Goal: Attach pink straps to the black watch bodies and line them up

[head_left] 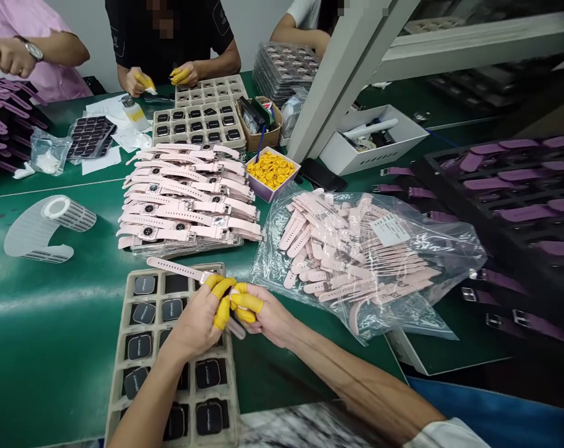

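Yellow finger cots cover fingertips on both my hands. My left hand (198, 314) is closed on a smartwatch (208, 275), whose pink strap (174, 267) sticks out to the left. My right hand (258, 308) pinches at the watch's other end, where a second strap piece (235, 328) hangs partly hidden below the fingers. Under my hands lies a beige tray (123, 336) with square watch bodies in its cells, partly covered by my left forearm. Just beyond it, watches with pink straps (188, 199) are stacked in rows.
A clear bag of pink straps (357, 249) lies right of my hands. Behind are a box of yellow finger cots (272, 171), a white box (375, 140) and a grey post (342, 74). Purple straps (525, 211) fill the right. Co-workers sit opposite; a label roll (53, 227) lies left.
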`<state>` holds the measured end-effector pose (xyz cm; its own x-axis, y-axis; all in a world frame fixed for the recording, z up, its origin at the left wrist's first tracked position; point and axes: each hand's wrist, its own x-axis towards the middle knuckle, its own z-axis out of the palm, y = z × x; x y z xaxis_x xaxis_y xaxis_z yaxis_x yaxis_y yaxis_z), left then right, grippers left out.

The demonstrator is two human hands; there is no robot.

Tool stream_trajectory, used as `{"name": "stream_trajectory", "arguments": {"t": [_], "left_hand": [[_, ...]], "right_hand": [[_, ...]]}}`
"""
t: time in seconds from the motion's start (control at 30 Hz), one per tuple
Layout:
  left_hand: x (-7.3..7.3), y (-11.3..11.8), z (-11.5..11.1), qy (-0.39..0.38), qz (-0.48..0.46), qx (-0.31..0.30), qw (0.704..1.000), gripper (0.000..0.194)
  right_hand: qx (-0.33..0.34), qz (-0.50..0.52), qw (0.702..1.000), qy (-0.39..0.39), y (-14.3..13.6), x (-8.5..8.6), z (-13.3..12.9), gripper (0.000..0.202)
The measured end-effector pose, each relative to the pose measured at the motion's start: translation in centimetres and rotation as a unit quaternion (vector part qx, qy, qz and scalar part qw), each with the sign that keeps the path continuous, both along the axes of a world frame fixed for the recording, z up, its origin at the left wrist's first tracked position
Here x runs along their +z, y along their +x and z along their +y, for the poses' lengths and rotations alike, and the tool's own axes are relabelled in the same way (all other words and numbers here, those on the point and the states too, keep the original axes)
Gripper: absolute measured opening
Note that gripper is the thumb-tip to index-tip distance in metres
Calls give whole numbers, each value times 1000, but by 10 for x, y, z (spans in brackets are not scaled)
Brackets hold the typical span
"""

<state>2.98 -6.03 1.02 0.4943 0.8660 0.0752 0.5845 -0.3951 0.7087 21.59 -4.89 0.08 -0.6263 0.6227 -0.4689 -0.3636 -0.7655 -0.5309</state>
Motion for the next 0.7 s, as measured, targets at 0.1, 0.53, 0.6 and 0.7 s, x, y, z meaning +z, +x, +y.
{"name": "stream_trajectory", "arguments": {"t": [0.1,0.53,0.6,0.7], "left_hand": [[3,-3,-1,-27,-28,1,999,50],[50,-105,21,6,273,73,959,33],[47,-118,28,-38,291,63,954,33],[35,-124,37,-28,341,70,937,30]], "right_hand": [[9,-22,999,44,0,-5,-2,32],[151,-456,691,540,8,-3,11,35],[193,-486,654,548,-8,-5,12,28],[242,-514,608,554,-34,-3,17,19]]}}
